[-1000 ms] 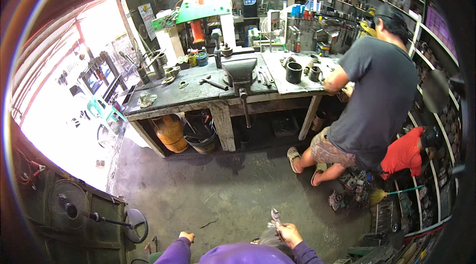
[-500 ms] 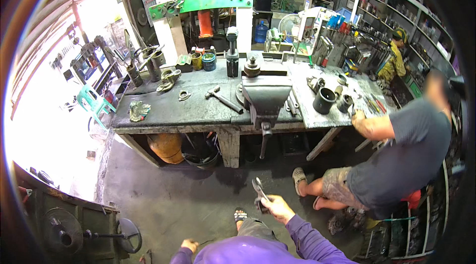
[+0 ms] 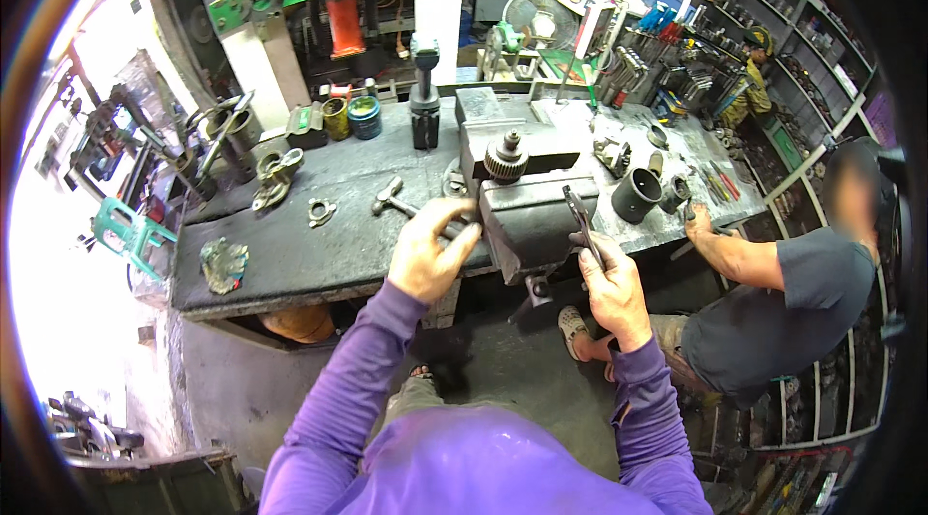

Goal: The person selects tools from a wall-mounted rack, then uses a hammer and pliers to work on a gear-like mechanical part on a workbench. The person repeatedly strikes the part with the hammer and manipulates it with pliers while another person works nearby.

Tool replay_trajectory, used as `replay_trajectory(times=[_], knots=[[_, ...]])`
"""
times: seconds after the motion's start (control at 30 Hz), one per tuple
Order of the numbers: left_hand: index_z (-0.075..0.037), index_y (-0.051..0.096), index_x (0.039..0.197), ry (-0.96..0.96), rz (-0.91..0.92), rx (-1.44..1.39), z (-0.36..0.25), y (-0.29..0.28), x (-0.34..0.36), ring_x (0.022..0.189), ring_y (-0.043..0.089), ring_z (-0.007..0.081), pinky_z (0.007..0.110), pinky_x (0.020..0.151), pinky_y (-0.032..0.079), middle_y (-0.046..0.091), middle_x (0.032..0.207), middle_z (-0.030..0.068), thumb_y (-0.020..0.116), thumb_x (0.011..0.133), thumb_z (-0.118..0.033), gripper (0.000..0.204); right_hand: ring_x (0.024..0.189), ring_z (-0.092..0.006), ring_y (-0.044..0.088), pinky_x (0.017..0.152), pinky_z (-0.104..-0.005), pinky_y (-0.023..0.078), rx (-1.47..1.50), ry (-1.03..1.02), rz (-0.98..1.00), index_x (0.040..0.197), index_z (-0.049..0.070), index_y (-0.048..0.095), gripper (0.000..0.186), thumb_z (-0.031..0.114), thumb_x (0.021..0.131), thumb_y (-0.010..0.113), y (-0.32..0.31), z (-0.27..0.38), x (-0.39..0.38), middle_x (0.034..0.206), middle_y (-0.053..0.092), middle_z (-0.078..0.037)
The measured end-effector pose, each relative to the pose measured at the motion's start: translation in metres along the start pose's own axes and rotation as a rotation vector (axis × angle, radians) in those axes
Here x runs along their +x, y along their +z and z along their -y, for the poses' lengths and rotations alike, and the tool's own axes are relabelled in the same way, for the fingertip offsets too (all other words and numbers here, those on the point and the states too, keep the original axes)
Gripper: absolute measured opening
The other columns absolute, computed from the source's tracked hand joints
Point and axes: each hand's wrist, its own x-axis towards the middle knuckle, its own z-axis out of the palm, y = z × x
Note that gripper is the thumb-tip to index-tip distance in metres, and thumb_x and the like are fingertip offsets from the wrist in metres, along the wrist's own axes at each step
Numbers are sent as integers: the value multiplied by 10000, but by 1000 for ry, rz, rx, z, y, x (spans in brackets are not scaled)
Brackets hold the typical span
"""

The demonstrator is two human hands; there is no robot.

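Note:
A bench vise [image 3: 527, 225] stands at the bench's front edge, with a toothed gear on a shaft [image 3: 506, 159] upright at its jaws. Raised at the vise's right side, my right hand [image 3: 616, 293] is closed around a pair of dark pliers [image 3: 580, 215], the jaws pointing up and away. My left hand [image 3: 425, 249] reaches to the vise's left side, thumb and forefinger apart, fingertips at or close to the metal. Beneath that hand lies a hammer [image 3: 390, 196], its handle partly covered by my fingers.
On the dark workbench [image 3: 319, 268] lie a flanged ring [image 3: 320, 212], a crumpled rag [image 3: 223, 266] and a metal housing [image 3: 278, 178]. A cordless impact tool [image 3: 424, 118] stands behind. At right, a co-worker [image 3: 822, 302] leans toward a black cylinder [image 3: 636, 196] and several tools.
I have come closer to the bench. My right hand has brought the pliers up beside the vise, and my left hand has risen from my side to the vise's left.

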Motion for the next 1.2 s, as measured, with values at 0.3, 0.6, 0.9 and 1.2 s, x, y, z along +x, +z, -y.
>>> replay_trajectory(times=[0.3,0.6,0.9,1.2], knots=[[-21,640,1342,-161,365,-369,49,48,138,1045,622,145,305,949,500,688,1135,78,691,1000,-207,392,1123,-342,663,989,-380,504,-129,-14,-62,1202,-61,682,284,132,998,640,-11,4,38,1224,669,-210],[-70,702,1187,180,205,46,63,58,139,1413,464,471,579,1167,309,659,1389,149,698,907,-262,340,1087,-385,661,952,-409,515,-153,-155,80,1184,-34,697,271,155,1000,639,-21,-9,95,1195,666,-224],[-37,670,1300,-15,142,15,49,69,120,1500,353,468,537,1218,264,544,1507,241,637,968,-224,383,1099,-367,670,947,-398,512,-216,-188,240,1166,-34,700,264,158,996,635,-32,2,124,1192,677,-213],[-89,681,1330,-87,220,-244,64,67,121,1570,254,395,571,1252,93,536,1548,147,639,1001,-286,386,898,-207,649,823,-385,520,-2,124,589,1223,-63,674,340,215,1042,598,-42,28,142,963,719,-163]])
